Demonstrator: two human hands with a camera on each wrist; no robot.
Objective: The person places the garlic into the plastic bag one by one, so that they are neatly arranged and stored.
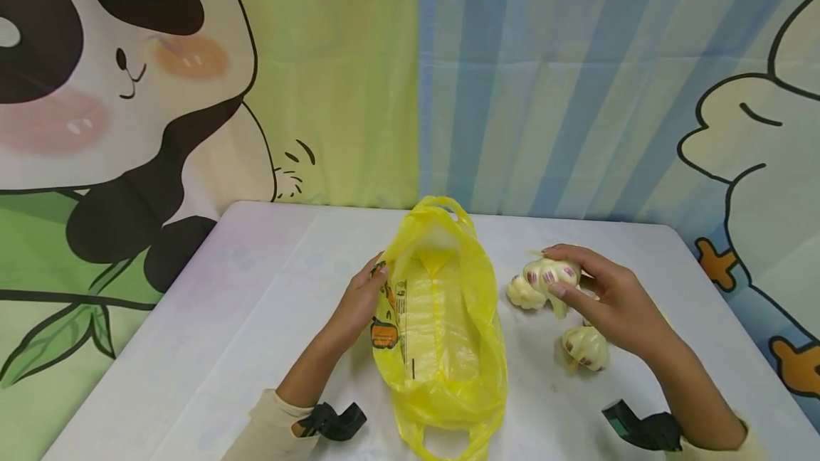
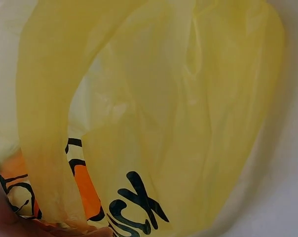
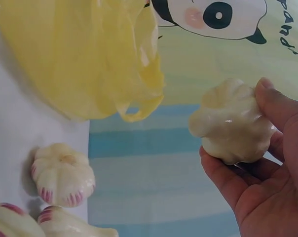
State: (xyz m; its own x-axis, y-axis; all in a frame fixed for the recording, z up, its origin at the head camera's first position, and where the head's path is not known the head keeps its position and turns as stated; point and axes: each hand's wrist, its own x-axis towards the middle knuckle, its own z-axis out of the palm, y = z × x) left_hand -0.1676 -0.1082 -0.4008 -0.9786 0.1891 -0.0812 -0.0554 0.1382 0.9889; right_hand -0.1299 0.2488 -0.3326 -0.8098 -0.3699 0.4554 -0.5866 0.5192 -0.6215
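A yellow plastic bag lies on the table with its mouth spread wide, handles at the far and near ends. My left hand grips its left rim, beside an orange and black print. In the left wrist view the bag's yellow film fills most of the picture. To the right of the bag, my right hand holds a garlic bulb between thumb and fingers, raised above the table. Below it rest other garlic bulbs, one pale bulb behind and another bulb nearer, partly overlapped by the hand.
The white table reaches back to a curtain printed with cartoon animals. Dark camera mounts sit on both wrists, the left mount close to the bag's near end. In the right wrist view, several bulbs lie near the table edge.
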